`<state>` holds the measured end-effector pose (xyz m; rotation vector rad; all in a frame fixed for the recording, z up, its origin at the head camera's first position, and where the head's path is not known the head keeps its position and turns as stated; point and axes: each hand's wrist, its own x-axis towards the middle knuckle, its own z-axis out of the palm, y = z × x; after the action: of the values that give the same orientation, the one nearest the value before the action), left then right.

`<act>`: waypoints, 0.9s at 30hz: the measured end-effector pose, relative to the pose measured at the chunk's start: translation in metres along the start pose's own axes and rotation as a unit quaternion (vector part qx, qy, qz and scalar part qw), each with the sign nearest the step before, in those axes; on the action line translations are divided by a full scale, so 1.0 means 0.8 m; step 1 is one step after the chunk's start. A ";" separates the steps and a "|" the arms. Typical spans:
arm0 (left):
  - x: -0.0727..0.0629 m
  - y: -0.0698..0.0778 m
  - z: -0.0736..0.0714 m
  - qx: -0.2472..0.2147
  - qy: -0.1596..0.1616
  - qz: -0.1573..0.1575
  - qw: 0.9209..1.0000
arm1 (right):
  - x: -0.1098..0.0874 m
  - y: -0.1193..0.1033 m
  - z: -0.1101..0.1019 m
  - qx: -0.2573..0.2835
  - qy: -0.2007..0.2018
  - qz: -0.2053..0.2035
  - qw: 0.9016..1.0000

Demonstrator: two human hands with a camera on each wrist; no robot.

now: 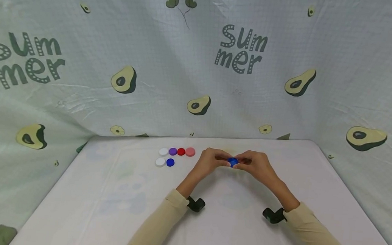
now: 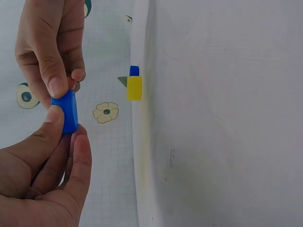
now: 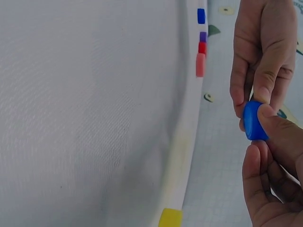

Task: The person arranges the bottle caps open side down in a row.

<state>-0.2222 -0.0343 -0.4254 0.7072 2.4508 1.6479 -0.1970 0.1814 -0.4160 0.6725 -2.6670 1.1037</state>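
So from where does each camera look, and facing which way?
Head: on the head, facing forward and down to the white table; left hand, right hand and sleeves show.
Left wrist: facing the blue piece from that wrist; both hands show.
Right wrist: facing it from that wrist; both hands show.
Both wrist views share this piece.

Smooth blue plastic piece [image 3: 252, 124], matt tabletop [image 1: 226, 227], creased backdrop [image 1: 162, 67]

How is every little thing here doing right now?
Held blue disc, up in the air
Left hand, pinching that disc
Right hand, pinching it too
White discs, both lying flat
Purple disc, lying flat
Red disc, lying flat
Pink disc, lying flat
Other blue disc, lying flat
Yellow piece, resting on the table
Blue piece near it, resting too
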 end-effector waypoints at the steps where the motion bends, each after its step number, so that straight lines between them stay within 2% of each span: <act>1: -0.001 0.000 -0.001 0.002 0.000 -0.001 1.000 | 0.000 0.000 0.001 0.002 0.000 -0.001 1.000; 7: -0.009 0.001 -0.012 0.015 -0.003 -0.004 1.000 | 0.005 -0.006 0.007 0.015 -0.006 0.010 1.000; 13: -0.019 0.000 -0.028 0.023 -0.019 -0.010 0.999 | 0.011 -0.016 0.017 0.020 -0.010 0.015 1.000; 16: -0.026 0.001 -0.041 0.033 -0.016 -0.013 0.999 | 0.017 -0.024 0.025 0.021 -0.008 0.002 1.000; 20: -0.034 0.002 -0.057 0.039 0.004 -0.017 0.999 | 0.026 -0.035 0.036 0.024 0.016 -0.017 0.999; 24: -0.044 0.000 -0.070 0.017 0.024 -0.025 0.999 | 0.032 -0.043 0.048 0.034 0.036 -0.046 0.998; 27: -0.052 -0.004 -0.078 -0.007 0.028 -0.031 0.999 | 0.036 -0.049 0.056 0.038 0.041 -0.071 0.996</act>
<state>-0.2076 -0.1061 -0.4099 0.5844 2.4707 1.6823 -0.2034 0.1156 -0.4142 0.7980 -2.4766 1.1728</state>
